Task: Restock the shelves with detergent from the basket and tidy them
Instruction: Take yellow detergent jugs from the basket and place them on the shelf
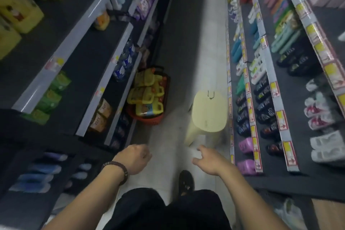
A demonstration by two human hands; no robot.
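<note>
Task looks barely begun, as far as I can judge. The red basket (149, 119) sits on the floor (196, 43) at the foot of the left shelves (61, 48). It's piled above the rim w/ yellow detergent jugs (147, 89), orange caps showing. None is in hand.

Left shelves have wide bare stretches of dark board btwn products, so there's room to fill. The big yellow jugs (16, 11) up top look like a similar item; can't tell if same brand.

Left hand (133, 158) is loosely curled, holding nothing, w/ a bead bracelet (117, 169) at the wrist. Right hand (207, 163) has fingers spread & relaxed, also holding nothing. Both hang over the floor, well short of the basket.

A cream stool (208, 112) stands in the aisle beside the basket, near the right hand.

Left to do: get the jugs out & onto the shelf, then straighten the rows.
</note>
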